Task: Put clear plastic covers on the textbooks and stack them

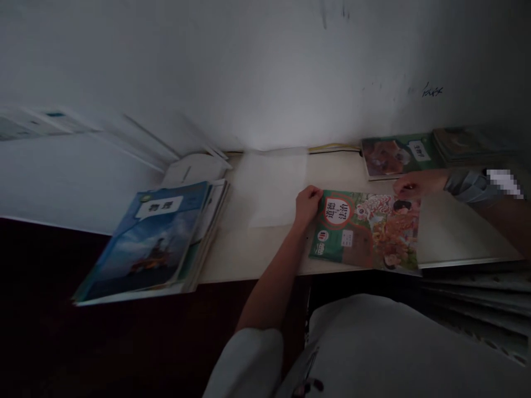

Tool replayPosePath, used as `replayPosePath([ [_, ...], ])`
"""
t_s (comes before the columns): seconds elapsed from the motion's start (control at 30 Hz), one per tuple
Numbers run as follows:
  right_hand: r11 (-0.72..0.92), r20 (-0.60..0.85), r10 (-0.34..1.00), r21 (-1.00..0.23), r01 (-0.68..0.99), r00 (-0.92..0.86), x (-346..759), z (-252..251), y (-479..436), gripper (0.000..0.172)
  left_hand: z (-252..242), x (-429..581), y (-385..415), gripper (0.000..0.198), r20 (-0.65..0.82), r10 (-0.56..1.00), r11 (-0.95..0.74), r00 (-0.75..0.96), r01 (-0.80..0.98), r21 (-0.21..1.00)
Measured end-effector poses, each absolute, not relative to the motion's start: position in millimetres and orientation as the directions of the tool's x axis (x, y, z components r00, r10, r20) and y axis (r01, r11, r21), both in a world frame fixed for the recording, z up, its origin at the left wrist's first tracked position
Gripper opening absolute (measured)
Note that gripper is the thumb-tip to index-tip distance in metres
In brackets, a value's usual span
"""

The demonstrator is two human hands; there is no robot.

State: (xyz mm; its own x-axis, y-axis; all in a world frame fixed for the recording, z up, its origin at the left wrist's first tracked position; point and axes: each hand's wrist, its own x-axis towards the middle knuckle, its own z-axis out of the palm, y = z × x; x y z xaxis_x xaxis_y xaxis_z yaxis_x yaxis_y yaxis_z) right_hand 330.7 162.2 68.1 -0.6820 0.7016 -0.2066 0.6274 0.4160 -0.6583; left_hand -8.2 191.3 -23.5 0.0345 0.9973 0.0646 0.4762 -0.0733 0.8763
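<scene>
A green textbook [360,235] with a colourful picture on its cover lies sideways at the front edge of the white desk, its lower side reaching that edge. My left hand [307,203] grips its upper left corner, fingers closed. At its upper right edge, my right hand [409,185] is closed on the cover, with some fingers hidden. Just behind the right hand lies a green biology textbook [396,156] with a brown picture. The right wrist wears a grey band [470,185].
A stack of books topped by a blue physics textbook [155,237] overhangs the desk's left front edge. More books [473,145] are piled at the back right. A pale sheet [276,185] lies on the desk [240,249] against the white wall [265,72].
</scene>
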Motion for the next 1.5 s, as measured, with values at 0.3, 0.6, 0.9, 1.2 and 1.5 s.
replayPosePath([
  [0.3,0.061,-0.383,0.774,-0.747,0.662,-0.504,339,31,157,0.048,-23,-16,187,0.025,-0.049,0.995,0.007,0.092,0.411,0.912],
  [0.6,-0.153,-0.276,0.927,-0.898,0.413,-0.255,341,26,138,0.058,-23,-8,186,0.025,0.020,0.998,-0.040,0.057,0.370,0.928],
  [0.9,0.115,-0.325,0.759,-0.786,0.607,-0.564,276,35,192,0.023,-6,-32,166,0.026,-0.197,0.952,0.111,0.234,0.336,0.935],
  [1.2,0.083,-0.366,0.783,-0.740,0.667,-0.503,268,27,201,0.013,-5,-75,113,0.017,-0.396,0.842,0.362,0.366,0.160,0.918],
  [1.5,0.096,-0.309,0.846,-0.713,0.695,-0.434,263,17,200,0.017,-5,-69,105,0.021,-0.354,0.838,0.256,0.415,0.273,0.927],
])
